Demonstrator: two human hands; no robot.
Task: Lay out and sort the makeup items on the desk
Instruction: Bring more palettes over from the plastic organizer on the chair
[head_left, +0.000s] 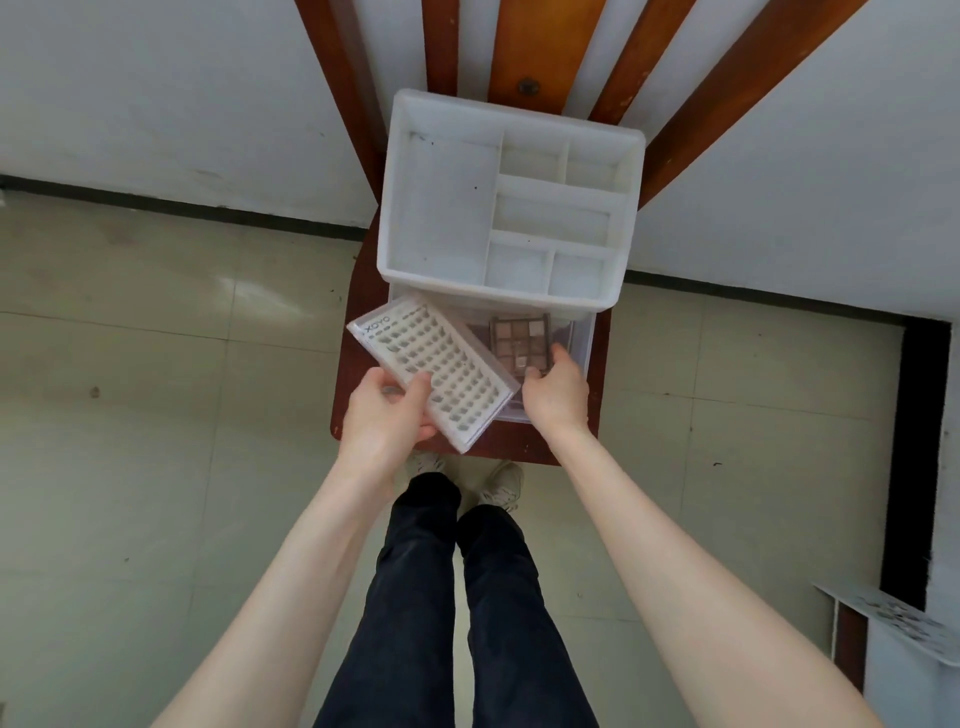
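Note:
A white makeup organizer (400, 208) with several open-top compartments stands on a brown wooden chair (363, 291). Its clear front drawer (581, 343) is pulled out toward me. My left hand (387, 415) grips the near end of a clear flat box of false lashes (441, 374), held tilted above the drawer's left side. My right hand (553, 389) reaches into the drawer and its fingers curl round the near edge of a brown eyeshadow palette (517, 338). The palette's near part is hidden by that hand.
The chair's slatted back (540, 47) rises behind the organizer against a white wall. Pale floor tiles lie on both sides. My legs and shoes (498, 483) stand just before the chair seat. A white sheet with small items (904, 623) sits at the lower right.

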